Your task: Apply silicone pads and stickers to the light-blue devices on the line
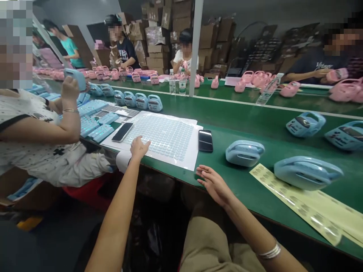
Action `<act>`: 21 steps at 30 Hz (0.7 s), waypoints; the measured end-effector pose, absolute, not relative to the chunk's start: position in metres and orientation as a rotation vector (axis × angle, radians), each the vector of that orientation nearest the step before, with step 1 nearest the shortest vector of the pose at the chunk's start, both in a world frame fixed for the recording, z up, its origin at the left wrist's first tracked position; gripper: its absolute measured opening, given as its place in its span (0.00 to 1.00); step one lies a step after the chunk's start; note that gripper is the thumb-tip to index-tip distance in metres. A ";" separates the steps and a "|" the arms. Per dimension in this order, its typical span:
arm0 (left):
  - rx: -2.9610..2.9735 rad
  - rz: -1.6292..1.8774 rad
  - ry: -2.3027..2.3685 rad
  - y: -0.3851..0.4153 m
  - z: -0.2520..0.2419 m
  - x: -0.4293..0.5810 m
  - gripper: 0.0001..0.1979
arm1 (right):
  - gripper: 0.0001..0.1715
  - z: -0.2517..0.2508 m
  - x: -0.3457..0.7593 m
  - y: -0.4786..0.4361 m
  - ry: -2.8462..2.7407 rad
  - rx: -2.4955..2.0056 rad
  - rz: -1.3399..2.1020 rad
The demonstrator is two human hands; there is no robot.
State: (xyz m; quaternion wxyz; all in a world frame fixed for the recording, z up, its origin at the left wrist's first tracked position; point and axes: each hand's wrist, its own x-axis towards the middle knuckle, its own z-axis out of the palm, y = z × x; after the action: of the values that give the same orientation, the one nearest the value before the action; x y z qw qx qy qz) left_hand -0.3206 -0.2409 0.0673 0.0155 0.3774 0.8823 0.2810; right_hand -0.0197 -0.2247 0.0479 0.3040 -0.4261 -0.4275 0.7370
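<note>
the right hand [214, 183] lies flat and empty at the table [255, 124] edge, well right of the sticker sheet [167, 138], whose near edge the left hand [138, 147] touches with loose, empty fingers, the sheet spreading away rightward.

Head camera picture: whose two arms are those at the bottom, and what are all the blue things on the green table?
The camera sits on a person's head and looks down, so the two arms are that person's own. The left hand touches the near edge of a white sheet covered in rows of small clear dots. The right hand lies open at the edge of the green table, holding nothing. Beside the sheet lies a black phone. To the right sit blue cases with handles and a yellow strip of stickers. The person on the left is a co-worker.
</note>
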 end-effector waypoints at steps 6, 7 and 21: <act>1.573 0.711 2.618 -0.266 0.050 -0.253 0.24 | 0.09 0.047 -0.042 -0.200 -0.946 -1.191 2.070; 1.706 0.636 2.500 -0.267 0.044 -0.234 0.23 | 0.10 0.047 -0.044 -0.196 -0.976 -1.199 2.073; 1.428 0.276 2.557 -0.223 0.025 -0.150 0.38 | 0.19 0.084 -0.090 -0.115 -2.118 -1.298 1.167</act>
State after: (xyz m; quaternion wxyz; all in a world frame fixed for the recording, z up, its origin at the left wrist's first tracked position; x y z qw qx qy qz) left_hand -0.1497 -0.2227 0.0254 0.0997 0.4830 0.8649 0.0932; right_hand -0.0899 -0.1149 0.0841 0.1974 -0.4637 -0.7565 0.4168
